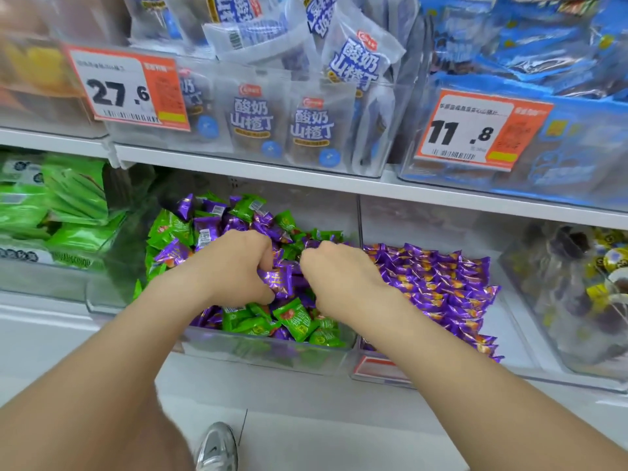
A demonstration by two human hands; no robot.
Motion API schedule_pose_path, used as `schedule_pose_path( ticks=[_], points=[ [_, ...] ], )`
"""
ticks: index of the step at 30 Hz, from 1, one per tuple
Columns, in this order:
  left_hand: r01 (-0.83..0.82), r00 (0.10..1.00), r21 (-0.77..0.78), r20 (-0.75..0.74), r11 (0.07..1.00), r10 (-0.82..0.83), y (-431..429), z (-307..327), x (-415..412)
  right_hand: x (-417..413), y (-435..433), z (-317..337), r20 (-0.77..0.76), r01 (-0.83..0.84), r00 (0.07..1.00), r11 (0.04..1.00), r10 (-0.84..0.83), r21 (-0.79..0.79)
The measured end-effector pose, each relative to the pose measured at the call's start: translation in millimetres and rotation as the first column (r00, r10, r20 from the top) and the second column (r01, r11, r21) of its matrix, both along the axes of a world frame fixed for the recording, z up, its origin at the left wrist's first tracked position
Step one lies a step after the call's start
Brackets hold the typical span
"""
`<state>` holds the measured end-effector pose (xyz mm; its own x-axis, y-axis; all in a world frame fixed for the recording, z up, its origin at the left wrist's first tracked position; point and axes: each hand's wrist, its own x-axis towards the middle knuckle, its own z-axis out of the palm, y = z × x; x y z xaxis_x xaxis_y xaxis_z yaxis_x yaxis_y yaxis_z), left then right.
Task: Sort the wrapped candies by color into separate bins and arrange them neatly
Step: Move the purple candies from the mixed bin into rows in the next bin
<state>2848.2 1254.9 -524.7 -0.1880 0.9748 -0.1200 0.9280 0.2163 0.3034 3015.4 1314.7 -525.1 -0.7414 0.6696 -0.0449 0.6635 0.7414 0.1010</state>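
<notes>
The left hand (234, 266) reaches into the clear plastic middle bin (265, 353) on the lower shelf. Its fingers are curled tight and its thumb closes on a purple foil-wrapped candy (280, 280) that sticks out from under the palm. The right hand (343, 277) sits just beside it, knuckles up, with its fingers bent down into the same heap. Its fingertips are hidden among the wrappers, so I cannot tell whether it grips anything. The two hands are close together over the centre of the bin, not quite touching.

The middle bin holds a loose jumble of green foil-wrapped candies (295, 321) mixed with purple ones. Just to its right, past a clear wall, the neighbouring clear bin (516, 334) holds only rows of purple candies (441, 287), laid overlapping and fairly even.

Further left, another clear bin holds flat green packets (68, 198). On the shelf above stand translucent packets with blue lettering (251, 120), with a white-and-orange price tag reading 27.6 (125, 90) and a second price tag reading 11.8 (475, 130). A grey sneaker (217, 447) shows on the pale floor below.
</notes>
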Motion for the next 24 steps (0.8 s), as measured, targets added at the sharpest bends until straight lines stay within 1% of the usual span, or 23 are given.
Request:
schedule_pose_path(
  ticks=[2, 4, 6, 7, 8, 9, 10, 12, 13, 14, 15, 16, 17, 18, 19, 20, 21, 22, 23, 24],
  points=[
    [-0.045, 0.998, 0.062, 0.054, 0.997, 0.041, -2.5, 1.1, -0.5, 5.4, 3.0, -3.4, -0.169, 0.018, 0.985, 1.0, -0.021, -0.024],
    [-0.077, 0.992, 0.122, 0.112, 0.989, 0.064, -4.4, 1.5, -1.9, 15.4, 5.1, -5.3, -0.382, 0.02, 0.923, 0.999, -0.038, -0.05],
    [-0.092, 0.982, 0.15, 0.179, 0.984, 0.064, -6.6, 2.7, -2.0, 28.5, 5.6, -1.4, -0.595, 0.019, 0.802, 0.997, -0.063, -0.08],
    [-0.095, 0.975, 0.149, 0.215, 0.984, 0.061, -8.0, 4.6, 0.2, 35.0, 3.8, 3.5, -0.678, 0.002, 0.73, 0.992, -0.086, -0.123],
    [-0.096, 0.962, 0.145, 0.266, 0.985, 0.055, -10.0, 8.0, 4.5, 40.5, 2.6, 6.9, -0.739, -0.018, 0.657, 0.978, -0.146, -0.21],
    [-0.097, 0.934, 0.143, 0.354, 0.985, 0.041, -11.7, 11.9, 10.4, 45.1, -0.1, 10.2, -0.773, -0.05, 0.588, 0.943, -0.238, -0.329],
    [-0.095, 0.878, 0.144, 0.478, 0.985, 0.015, -13.7, 16.6, 18.1, 49.4, -2.6, 12.0, -0.778, -0.083, 0.531, 0.893, -0.336, -0.442],
    [-0.095, 0.696, 0.144, 0.717, 0.985, -0.038, -15.7, 24.5, 31.3, 57.8, -7.4, 15.6, -0.757, -0.134, 0.454, 0.804, -0.47, -0.58],
    [-0.097, 0.611, 0.135, 0.79, 0.986, -0.048, -16.3, 27.5, 37.4, 63.5, -9.2, 18.7, -0.742, -0.155, 0.42, 0.765, -0.522, -0.626],
    [-0.092, 0.559, 0.137, 0.827, 0.986, -0.063, -16.4, 29.4, 43.0, 70.1, -9.3, 21.1, -0.723, -0.185, 0.389, 0.721, -0.57, -0.668],
    [-0.078, 0.535, 0.155, 0.84, 0.985, -0.09, -15.3, 30.2, 47.7, 78.3, -8.3, 23.7, -0.701, -0.205, 0.383, 0.685, -0.601, -0.699],
    [-0.066, 0.529, 0.183, 0.84, 0.981, -0.121, -13.5, 29.9, 52.1, 87.1, -6.8, 26.0, -0.679, -0.202, 0.419, 0.667, -0.603, -0.717],
    [-0.065, 0.539, 0.216, 0.83, 0.974, -0.148, -11.1, 28.4, 56.6, 96.8, -5.2, 28.7, -0.654, -0.182, 0.485, 0.665, -0.58, -0.724],
    [-0.067, 0.572, 0.255, 0.802, 0.965, -0.173, -8.4, 26.1, 61.8, 107.0, -1.8, 30.0, -0.629, -0.169, 0.552, 0.666, -0.547, -0.727],
    [-0.065, 0.652, 0.313, 0.732, 0.947, -0.197, -4.6, 22.0, 66.7, 118.6, 3.0, 30.8, -0.614, -0.161, 0.599, 0.674, -0.514, -0.721],
    [-0.052, 0.767, 0.389, 0.605, 0.92, -0.213, -0.2, 16.7, 72.1, 131.1, 9.7, 30.9, -0.61, -0.143, 0.621, 0.694, -0.493, -0.706],
    [-0.025, 0.871, 0.468, 0.444, 0.883, -0.211, 3.2, 12.7, 79.0, 145.0, 18.4, 29.8, -0.607, -0.092, 0.638, 0.735, -0.474, -0.671],
    [0.012, 0.926, 0.536, 0.313, 0.844, -0.212, 5.9, 11.4, 88.7, 160.0, 30.0, 26.7, -0.6, 0.002, 0.665, 0.805, -0.444, -0.593],
    [0.046, 0.942, 0.582, 0.245, 0.812, -0.229, 8.4, 10.8, 98.8, 176.3, 43.3, 22.0, -0.566, 0.128, 0.719, 0.878, -0.403, -0.462],
    [0.07, 0.937, 0.605, 0.233, 0.793, -0.26, 11.1, 10.2, 106.7, 190.7, 56.4, 16.0, -0.503, 0.24, 0.779, 0.919, -0.375, -0.313]
  ],
)
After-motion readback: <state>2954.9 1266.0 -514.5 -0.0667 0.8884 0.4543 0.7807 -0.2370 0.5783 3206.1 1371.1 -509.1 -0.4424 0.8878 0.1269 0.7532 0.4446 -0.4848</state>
